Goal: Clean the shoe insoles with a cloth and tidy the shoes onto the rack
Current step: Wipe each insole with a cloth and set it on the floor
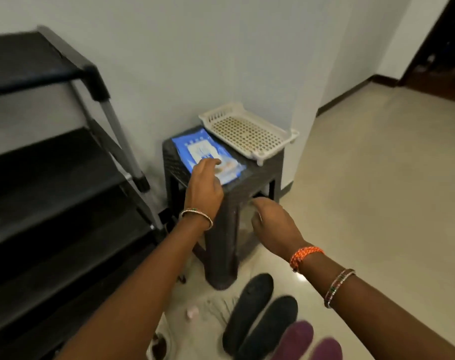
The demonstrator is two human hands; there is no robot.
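Head view looks down at a dark stool [249,183] standing against a white wall, with a black rack [52,178] at the left. On the stool lie a blue wipes pack [195,146] and, just beside it toward the wall, a white perforated tray [247,131].

Left hand [204,187] reaches over the stool's front edge, its fingers [208,162] resting on or just above the near end of the pack; motion blur hides whether they touch. Its grip is loosely open, holding nothing that can be made out. A thin bangle [197,216] circles that wrist.

Right hand [273,224] hangs in front of the stool's right leg, below the seat, fingers curled downward. Whether its grip closes on anything cannot be told from here. An orange band [305,255] and a beaded bangle [338,287] sit on that forearm.

On the pale floor [377,203] at the bottom of the view lie two black insoles [257,315] side by side, and just right of them two purple insoles [307,344], partly cut by the frame edge. Both pairs are near the stool's foot and well apart from both hands. A grey cloth [218,305] lies flat on the floor just left of the black pair. The rack's visible shelves hold no shoes.
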